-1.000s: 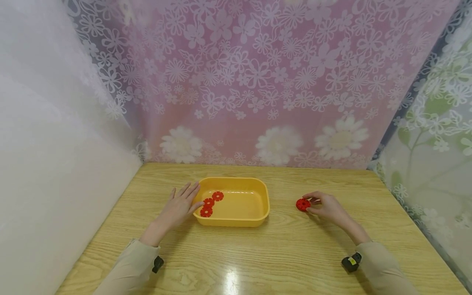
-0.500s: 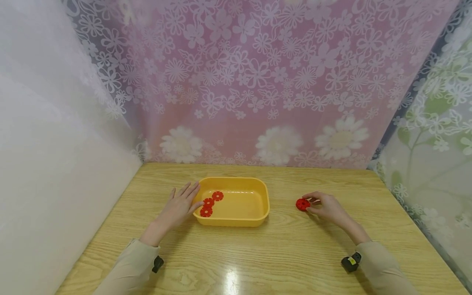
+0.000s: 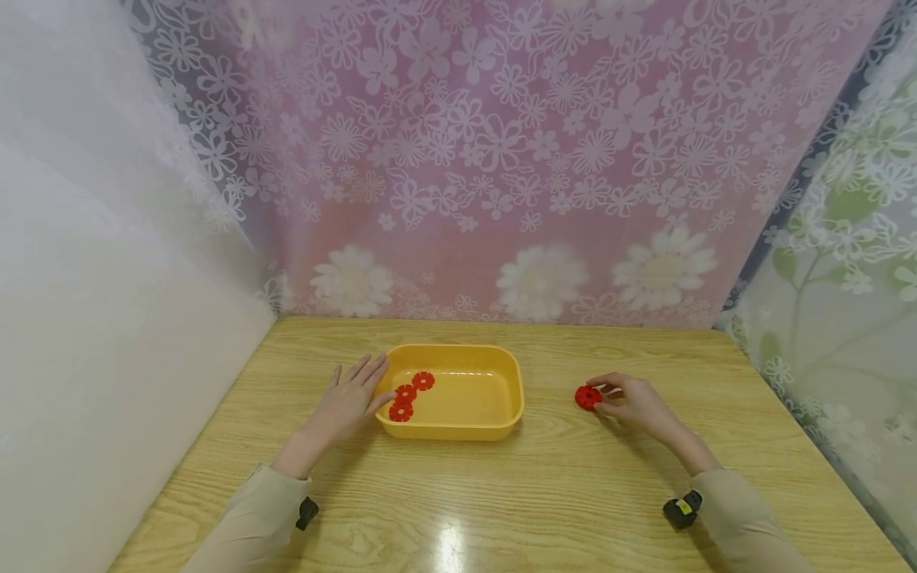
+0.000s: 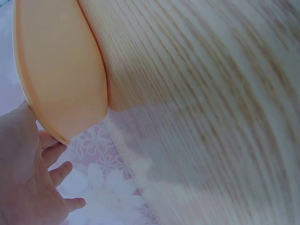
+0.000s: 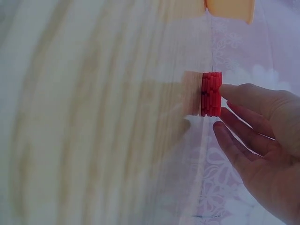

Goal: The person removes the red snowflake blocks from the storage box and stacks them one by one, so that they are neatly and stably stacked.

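A yellow plastic basin (image 3: 450,432) stands on the table, with 3 red notched plastic discs (image 3: 423,381) lying in its left part. My left hand (image 3: 349,400) rests on the basin's left rim, fingers mostly straight and the thumb reaching over the inner side. In the left wrist view that hand touches the rim near a corner. To the right of the basin, a short stack of red notched discs (image 3: 587,398) stands on the wood. Thumb and fingers of my right hand (image 3: 640,406) pinch it by its upper edge; some fingertips are hidden behind it in the right wrist view.
The wooden table (image 3: 458,493) runs back to a pink flowered curtain (image 3: 458,199). A white wall (image 3: 107,263) borders the left side, and a flowered cloth (image 3: 845,318) hangs on the right. Each wrist carries a small black camera (image 3: 680,509).
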Demonstrator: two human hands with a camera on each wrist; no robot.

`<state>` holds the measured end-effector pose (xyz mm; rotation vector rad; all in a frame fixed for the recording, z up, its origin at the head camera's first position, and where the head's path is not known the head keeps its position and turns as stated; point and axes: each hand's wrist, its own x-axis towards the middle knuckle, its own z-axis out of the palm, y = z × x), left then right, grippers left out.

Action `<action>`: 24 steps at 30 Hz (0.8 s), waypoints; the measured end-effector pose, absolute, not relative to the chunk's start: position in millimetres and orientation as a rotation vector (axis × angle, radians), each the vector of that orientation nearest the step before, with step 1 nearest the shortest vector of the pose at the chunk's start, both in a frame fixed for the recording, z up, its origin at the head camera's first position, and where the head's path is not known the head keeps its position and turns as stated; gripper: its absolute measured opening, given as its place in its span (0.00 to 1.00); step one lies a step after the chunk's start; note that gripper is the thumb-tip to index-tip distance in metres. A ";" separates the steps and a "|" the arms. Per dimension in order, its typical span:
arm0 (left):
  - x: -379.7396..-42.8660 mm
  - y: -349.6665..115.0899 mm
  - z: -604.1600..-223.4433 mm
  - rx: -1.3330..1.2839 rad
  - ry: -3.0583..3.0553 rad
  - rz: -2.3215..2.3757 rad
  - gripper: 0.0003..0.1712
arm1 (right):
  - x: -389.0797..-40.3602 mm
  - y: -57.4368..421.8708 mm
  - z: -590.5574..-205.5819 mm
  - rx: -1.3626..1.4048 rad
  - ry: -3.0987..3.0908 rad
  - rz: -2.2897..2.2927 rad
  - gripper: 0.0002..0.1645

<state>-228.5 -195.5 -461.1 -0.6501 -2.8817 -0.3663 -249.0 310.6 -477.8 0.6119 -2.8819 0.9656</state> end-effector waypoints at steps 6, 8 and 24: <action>-228.0 -195.5 -460.4 -0.649 -2.880 -0.386 0.40 | -247.8 309.9 -473.3 0.576 -2.813 0.971 0.19; -227.9 -195.5 -460.2 -0.647 -2.877 -0.384 0.40 | -247.7 309.4 -471.9 0.570 -2.769 0.979 0.18; -228.7 -196.5 -461.3 -0.655 -2.889 -0.373 0.40 | -258.3 264.8 -451.5 0.736 -2.559 0.975 0.19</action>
